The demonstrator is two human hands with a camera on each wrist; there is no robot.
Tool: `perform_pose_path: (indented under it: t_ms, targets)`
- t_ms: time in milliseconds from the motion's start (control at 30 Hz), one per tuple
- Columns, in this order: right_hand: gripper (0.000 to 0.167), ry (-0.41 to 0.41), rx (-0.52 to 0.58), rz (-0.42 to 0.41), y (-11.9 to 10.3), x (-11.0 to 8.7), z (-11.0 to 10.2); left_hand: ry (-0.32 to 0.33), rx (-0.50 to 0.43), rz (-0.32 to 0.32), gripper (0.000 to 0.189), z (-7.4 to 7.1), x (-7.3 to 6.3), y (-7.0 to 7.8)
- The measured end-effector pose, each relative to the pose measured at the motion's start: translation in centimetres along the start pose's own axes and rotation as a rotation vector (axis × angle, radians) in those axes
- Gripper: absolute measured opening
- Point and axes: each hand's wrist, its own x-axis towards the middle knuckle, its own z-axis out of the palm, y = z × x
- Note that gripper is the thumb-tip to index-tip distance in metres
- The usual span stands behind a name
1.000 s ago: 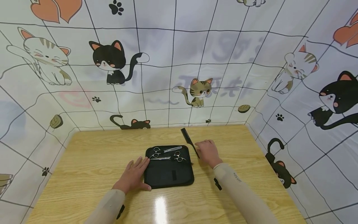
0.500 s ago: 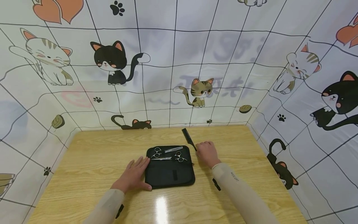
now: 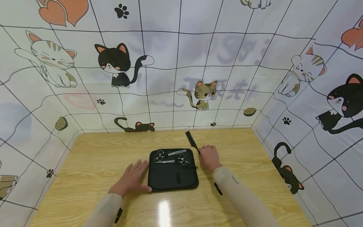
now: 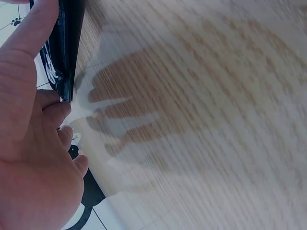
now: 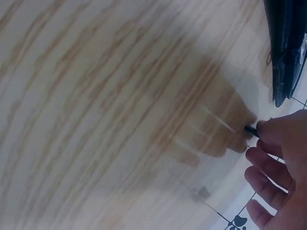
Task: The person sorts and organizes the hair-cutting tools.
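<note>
A black comb (image 3: pixel 191 139) with a thin tail lies beyond the top right corner of a black case (image 3: pixel 167 179). My right hand (image 3: pixel 209 157) pinches the comb's tail between thumb and fingers; in the right wrist view the dark tail tip (image 5: pixel 250 130) pokes out beside the thumb. Two silver scissors, one upper pair (image 3: pixel 176 153) and one lower pair (image 3: pixel 165 161), lie in the upper half of the open case. My left hand (image 3: pixel 132 176) rests at the case's left edge with fingers spread, its thumb at the lower left corner. The left wrist view shows the case edge (image 4: pixel 72 52) by those fingers.
The wooden table (image 3: pixel 99 157) runs back to a wall covering (image 3: pixel 164 78) printed with cats and grid lines, which also closes off both sides. A bright light reflection falls on the tabletop in front of the case.
My right hand has closed its fingers on the comb's tail, which lay exposed beside it before. My left hand has shifted slightly left at the case's edge.
</note>
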Motion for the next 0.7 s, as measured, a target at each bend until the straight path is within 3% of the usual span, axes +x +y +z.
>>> perform_pose_path:
  t_ms: [200, 533, 700]
  targets:
    - [0.011, -0.054, -0.052, 0.044, -0.2, 0.1, 0.3, 0.007, -0.004, -0.007, 0.115, 0.1, -0.2, -0.2]
    - [0.011, -0.104, -0.092, 0.14, 0.5, 0.4, 0.9, 0.01, -0.046, -0.025, 0.115, 0.1, -0.4, -0.2]
    - [0.012, -0.097, -0.086, 0.147, 1.0, 0.4, 1.0, 0.015, -0.056, -0.023, 0.115, 0.2, -0.4, -0.2]
